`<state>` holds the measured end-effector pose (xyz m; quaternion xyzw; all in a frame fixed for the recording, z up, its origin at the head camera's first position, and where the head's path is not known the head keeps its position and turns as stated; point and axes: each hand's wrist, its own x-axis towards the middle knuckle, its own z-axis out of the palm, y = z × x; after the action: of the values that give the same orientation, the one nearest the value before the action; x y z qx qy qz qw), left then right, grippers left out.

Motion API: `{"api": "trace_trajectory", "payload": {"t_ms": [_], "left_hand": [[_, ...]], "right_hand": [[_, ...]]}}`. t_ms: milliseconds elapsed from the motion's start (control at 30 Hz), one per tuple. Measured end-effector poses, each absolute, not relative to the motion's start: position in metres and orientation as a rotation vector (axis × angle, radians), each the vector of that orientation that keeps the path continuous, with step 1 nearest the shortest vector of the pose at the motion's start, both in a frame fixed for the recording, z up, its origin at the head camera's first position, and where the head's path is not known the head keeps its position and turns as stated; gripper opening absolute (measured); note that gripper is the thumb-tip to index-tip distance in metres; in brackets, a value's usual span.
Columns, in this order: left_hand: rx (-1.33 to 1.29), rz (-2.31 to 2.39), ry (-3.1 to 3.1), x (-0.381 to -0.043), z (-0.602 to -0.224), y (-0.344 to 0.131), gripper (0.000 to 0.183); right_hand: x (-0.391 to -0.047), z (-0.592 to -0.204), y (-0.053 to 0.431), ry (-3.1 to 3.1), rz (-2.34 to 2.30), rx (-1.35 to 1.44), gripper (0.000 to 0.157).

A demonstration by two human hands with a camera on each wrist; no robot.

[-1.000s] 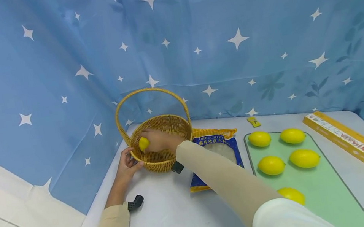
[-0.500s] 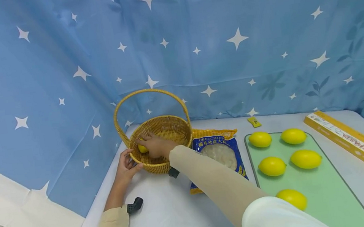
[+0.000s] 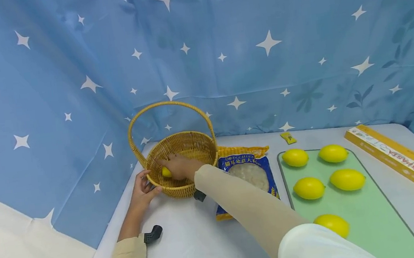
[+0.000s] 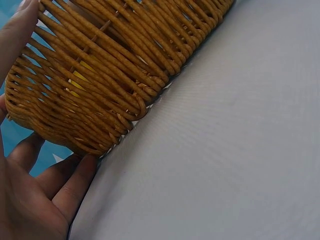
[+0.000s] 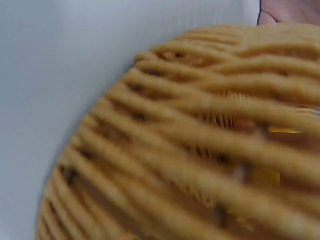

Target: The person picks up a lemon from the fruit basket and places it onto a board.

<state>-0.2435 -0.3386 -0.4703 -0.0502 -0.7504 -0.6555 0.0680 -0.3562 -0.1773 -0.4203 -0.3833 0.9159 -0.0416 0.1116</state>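
A woven wicker basket with a tall hoop handle stands at the table's back left. My left hand grips its near left side; in the left wrist view, fingers lie against the wicker. Inside the basket, my right hand holds a yellow lemon low by the left wall, its fingers over the fruit. Part of the lemon is hidden by that hand. Through the weave, the left wrist view shows a bit of yellow. The basket's wall fills most of the right wrist view.
A blue pasta bag lies right of the basket, partly under the right forearm. Several lemons rest on a green board. A long pasta box lies at the right, and a small yellow packet near the back.
My right hand has lowered the lemon into the basket, then shifted it slightly right and down. The left hand keeps its hold on the basket.
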Motion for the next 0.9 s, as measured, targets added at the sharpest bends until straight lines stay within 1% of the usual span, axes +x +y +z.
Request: {"api": "trace_trajectory", "payload": {"t_ms": [133, 267, 333, 433, 533, 667, 800, 900], "left_hand": [[-0.175, -1.979, -2.243, -0.249, -0.482, -0.340, 0.070], [-0.203, -1.973, -2.235, -0.252, -0.490, -0.340, 0.071], [-0.209, -1.971, -2.231, -0.252, -0.492, -0.340, 0.071], [-0.202, -1.970, -2.231, -0.252, -0.493, -0.341, 0.071], [-0.184, -1.971, -2.245, -0.250, -0.492, -0.342, 0.070], [-0.154, -1.957, -2.258, -0.249, -0.488, -0.343, 0.070], [-0.155, -1.945, -2.261, -0.249, -0.486, -0.344, 0.069], [-0.158, -1.949, -2.255, -0.250, -0.486, -0.345, 0.068]], "right_hand": [[-0.358, -0.419, -0.171, 2.724, -0.108, -1.112, 0.066], [-0.361, -0.418, -0.165, 2.748, -0.113, -1.111, 0.078], [-0.362, -0.416, -0.161, 2.754, -0.127, -1.124, 0.080], [-0.362, -0.412, -0.155, 2.754, -0.172, -1.159, 0.076], [-0.361, -0.405, -0.149, 2.761, -0.220, -1.192, 0.068], [-0.358, -0.394, -0.140, 2.781, -0.225, -1.243, 0.062], [-0.353, -0.384, -0.132, 2.794, -0.177, -1.277, 0.059], [-0.348, -0.378, -0.125, 2.798, -0.090, -1.315, 0.061]]}}
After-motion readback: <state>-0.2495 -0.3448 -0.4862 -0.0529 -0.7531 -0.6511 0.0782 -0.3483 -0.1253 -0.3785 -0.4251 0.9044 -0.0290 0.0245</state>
